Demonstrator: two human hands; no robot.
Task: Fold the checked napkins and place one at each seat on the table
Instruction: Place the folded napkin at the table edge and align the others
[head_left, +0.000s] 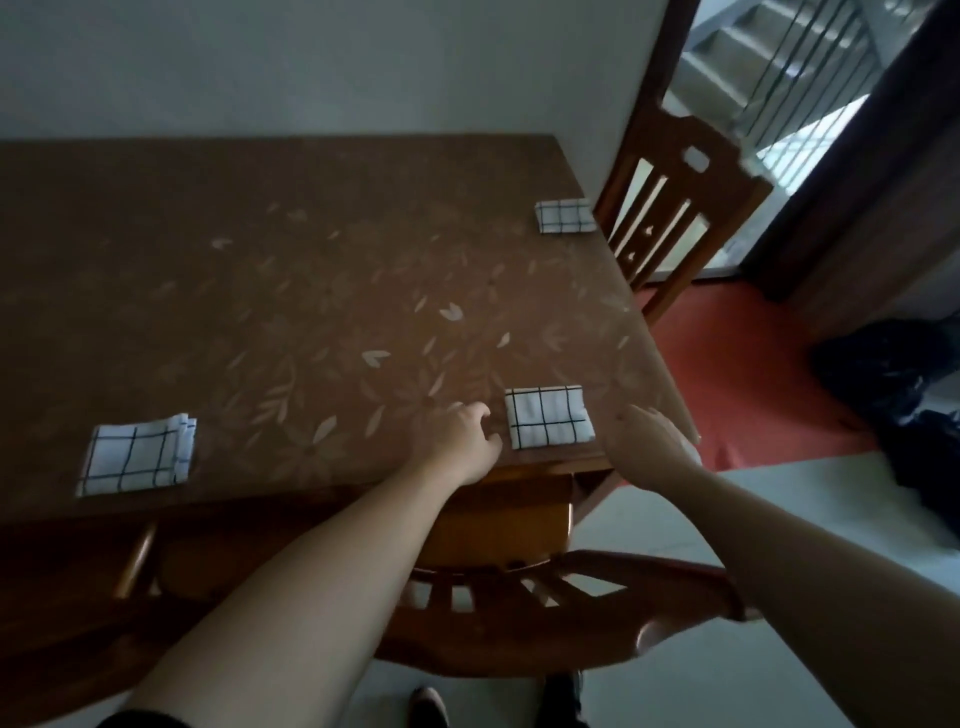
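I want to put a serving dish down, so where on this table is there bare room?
The widest bare stretch of the table runs from its middle to the wall, bordered by the left napkin and the far right napkin. It is crowded at the near right corner, where both hands flank the near right napkin.

Your worktop (260, 218) runs off the frame at 9 o'clock. Your right hand (647, 449) smears with blur at its fingers (680, 436). The dark heap (904, 395) at 3 o'clock is too murky to identify. Your near chair (519, 613) hides its seat under your arms.
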